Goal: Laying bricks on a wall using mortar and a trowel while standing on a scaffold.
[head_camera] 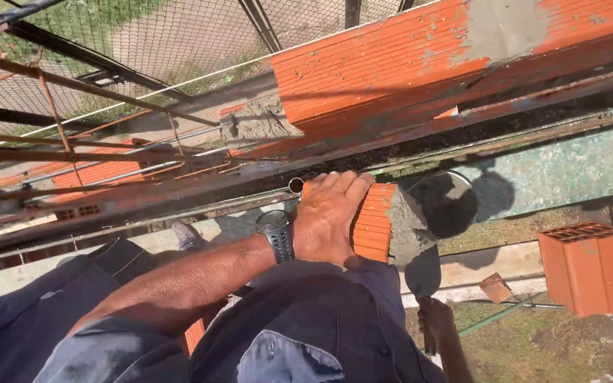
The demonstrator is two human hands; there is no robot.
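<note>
Outdoors on scaffolding beside a half-built brick wall [420, 57]. Left hand [328, 216], fingers spread, grips an orange hollow brick [374, 223]. Just right of those fingers, the right hand [435, 319], fingers pressed around the handle, works a trowel [422, 273], apparently buttering mortar [407, 227] onto its end.

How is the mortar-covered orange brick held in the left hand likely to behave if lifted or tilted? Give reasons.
The brick looks rigid. Going by the open cells in the spare brick, it is probably hollow and fairly light. The wet mortar on its end may slide or drop if tilted. The left hand grips it from above.
</note>
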